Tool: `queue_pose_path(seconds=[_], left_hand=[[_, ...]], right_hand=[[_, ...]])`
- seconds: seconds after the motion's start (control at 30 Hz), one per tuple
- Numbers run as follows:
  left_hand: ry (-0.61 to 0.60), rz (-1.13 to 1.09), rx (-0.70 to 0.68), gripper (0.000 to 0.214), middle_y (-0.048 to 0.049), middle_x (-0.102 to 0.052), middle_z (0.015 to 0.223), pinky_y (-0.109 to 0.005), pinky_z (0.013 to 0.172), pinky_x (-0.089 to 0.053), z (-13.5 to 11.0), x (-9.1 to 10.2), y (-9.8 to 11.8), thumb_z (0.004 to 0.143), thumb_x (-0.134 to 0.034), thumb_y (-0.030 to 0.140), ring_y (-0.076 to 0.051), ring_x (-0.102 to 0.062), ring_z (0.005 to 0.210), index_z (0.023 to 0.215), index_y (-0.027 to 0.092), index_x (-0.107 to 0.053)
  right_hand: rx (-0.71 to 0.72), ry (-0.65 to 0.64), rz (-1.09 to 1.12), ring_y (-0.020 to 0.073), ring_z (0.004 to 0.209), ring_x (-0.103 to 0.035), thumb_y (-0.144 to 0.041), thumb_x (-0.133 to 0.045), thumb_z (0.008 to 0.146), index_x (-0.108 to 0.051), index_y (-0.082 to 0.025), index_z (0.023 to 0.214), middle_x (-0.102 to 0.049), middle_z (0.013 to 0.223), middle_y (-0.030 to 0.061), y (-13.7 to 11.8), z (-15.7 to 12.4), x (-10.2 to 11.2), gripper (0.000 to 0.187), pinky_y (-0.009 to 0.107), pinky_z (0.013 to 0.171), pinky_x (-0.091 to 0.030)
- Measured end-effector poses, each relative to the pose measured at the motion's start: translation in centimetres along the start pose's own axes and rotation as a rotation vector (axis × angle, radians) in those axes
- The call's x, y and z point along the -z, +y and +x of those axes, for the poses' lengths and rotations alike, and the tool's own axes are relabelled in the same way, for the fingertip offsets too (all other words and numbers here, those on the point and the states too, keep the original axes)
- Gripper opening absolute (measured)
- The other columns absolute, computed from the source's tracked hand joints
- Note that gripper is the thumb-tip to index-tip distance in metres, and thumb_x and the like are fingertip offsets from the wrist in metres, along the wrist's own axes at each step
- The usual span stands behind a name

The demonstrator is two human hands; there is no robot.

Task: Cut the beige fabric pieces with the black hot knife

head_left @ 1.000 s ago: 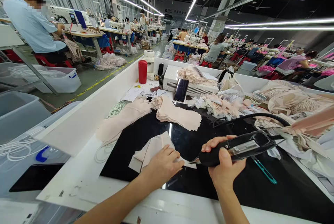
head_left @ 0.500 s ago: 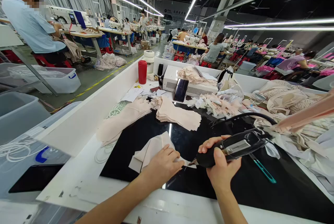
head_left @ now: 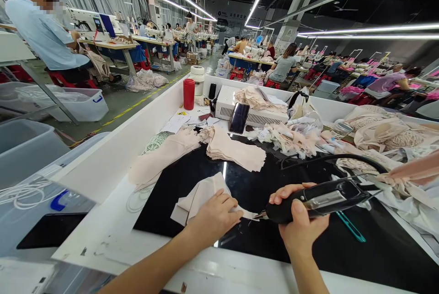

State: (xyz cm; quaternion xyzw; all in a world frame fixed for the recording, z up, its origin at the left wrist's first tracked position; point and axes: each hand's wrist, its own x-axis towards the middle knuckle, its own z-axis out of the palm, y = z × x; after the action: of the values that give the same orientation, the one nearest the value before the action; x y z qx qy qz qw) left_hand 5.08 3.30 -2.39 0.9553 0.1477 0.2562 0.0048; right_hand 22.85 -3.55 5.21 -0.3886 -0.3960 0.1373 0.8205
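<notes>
My left hand presses on a folded beige fabric piece at the middle of the black mat, fingers bent and close together. A narrow end of the fabric sticks out past its fingertips. My right hand is wrapped round a black corded hand tool with a pointed metal tip. That tip lies at the fabric's narrow end; I cannot tell whether it touches. Teal thread snips lie on the mat just right of my right hand. Beyond my hands are two stacks of beige cut pieces, one on the left and one central.
A phone leans on a white vented box. Left of it stand a red bottle and a white-lidded jar. Fabric scraps and heaped garments lie on the right. A low white wall edges the table.
My right hand has drawn the tool to the right, its tip shifting toward the outer end of the fabric strip. My left hand stays on the fabric.
</notes>
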Motion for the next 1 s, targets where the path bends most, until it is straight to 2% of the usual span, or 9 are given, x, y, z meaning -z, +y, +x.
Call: queue_pose_path(seconds=[0.2,0.3,0.43,0.57,0.67,0.77,0.87,1.0], left_hand=[[0.003,-0.048,0.024,0.019,-0.0034,-0.066,0.107,-0.045,0.110,-0.049,0.1,0.3,0.1,0.096,-0.071,0.021,-0.021,-0.064,0.101,0.114,0.020,-0.064],[0.028,-0.129,0.078,0.020,-0.0025,-0.067,0.111,-0.044,0.115,-0.046,0.1,0.7,-0.2,0.099,-0.064,0.015,-0.018,-0.065,0.105,0.118,0.020,-0.062],[0.008,-0.117,0.135,0.021,-0.0026,-0.068,0.112,-0.042,0.117,-0.045,0.2,1.6,-1.5,0.100,-0.054,0.003,-0.016,-0.065,0.107,0.107,0.019,-0.066],[-0.045,-0.085,0.179,0.019,-0.0034,-0.068,0.106,-0.034,0.097,-0.056,0.2,2.2,-2.5,0.098,-0.055,0.002,-0.018,-0.064,0.101,0.098,0.018,-0.067],[-0.074,-0.061,0.196,0.019,-0.0047,-0.067,0.108,-0.033,0.088,-0.056,0.1,2.1,-2.1,0.097,-0.055,0.002,-0.021,-0.063,0.101,0.098,0.017,-0.067],[-0.119,-0.042,0.212,0.017,-0.0038,-0.066,0.102,-0.030,0.077,-0.053,0.0,2.1,-1.0,0.096,-0.056,0.004,-0.020,-0.063,0.092,0.094,0.018,-0.066],[-0.158,-0.034,0.246,0.015,-0.0021,-0.063,0.089,-0.028,0.065,-0.047,-0.3,2.9,0.4,0.099,-0.060,0.013,-0.018,-0.062,0.077,0.085,0.018,-0.064],[-0.335,-0.061,0.321,0.025,-0.0004,-0.061,0.080,-0.028,0.054,-0.039,0.0,5.0,1.4,0.103,-0.060,0.024,-0.015,-0.058,0.059,0.079,0.018,-0.063]], right_hand=[[0.004,-0.022,0.002,0.0141,0.057,-0.061,-0.028,-0.078,0.083,-0.058,-0.025,0.106,-0.065,0.073,-0.0042,0.1,0.1,0.1,0.031,0.031,0.054,-0.056],[0.008,-0.019,0.000,0.0142,0.058,-0.061,-0.027,-0.078,0.083,-0.057,-0.025,0.107,-0.065,0.074,-0.0039,0.3,0.4,0.5,0.032,0.031,0.054,-0.057],[0.011,0.036,-0.029,0.0140,0.058,-0.061,-0.028,-0.080,0.081,-0.056,-0.025,0.108,-0.066,0.075,-0.0042,0.9,1.4,1.4,0.037,0.032,0.053,-0.057],[0.024,0.091,-0.041,0.0136,0.057,-0.061,-0.030,-0.083,0.079,-0.055,-0.025,0.108,-0.067,0.074,-0.0048,1.7,2.7,2.0,0.041,0.031,0.054,-0.057],[0.042,0.118,-0.028,0.0135,0.058,-0.062,-0.028,-0.083,0.079,-0.055,-0.025,0.108,-0.068,0.074,-0.0049,1.9,3.3,2.2,0.040,0.030,0.055,-0.058],[0.038,0.110,-0.002,0.0134,0.059,-0.062,-0.028,-0.081,0.081,-0.055,-0.026,0.110,-0.068,0.075,-0.0048,1.7,3.2,2.1,0.039,0.031,0.056,-0.057],[0.016,0.080,0.023,0.0133,0.058,-0.062,-0.029,-0.080,0.082,-0.056,-0.025,0.110,-0.067,0.076,-0.0041,1.3,2.4,1.8,0.037,0.031,0.056,-0.057],[-0.007,0.044,0.054,0.0140,0.058,-0.062,-0.030,-0.080,0.082,-0.056,-0.025,0.108,-0.067,0.076,-0.0037,1.1,1.4,1.2,0.036,0.031,0.053,-0.056]])
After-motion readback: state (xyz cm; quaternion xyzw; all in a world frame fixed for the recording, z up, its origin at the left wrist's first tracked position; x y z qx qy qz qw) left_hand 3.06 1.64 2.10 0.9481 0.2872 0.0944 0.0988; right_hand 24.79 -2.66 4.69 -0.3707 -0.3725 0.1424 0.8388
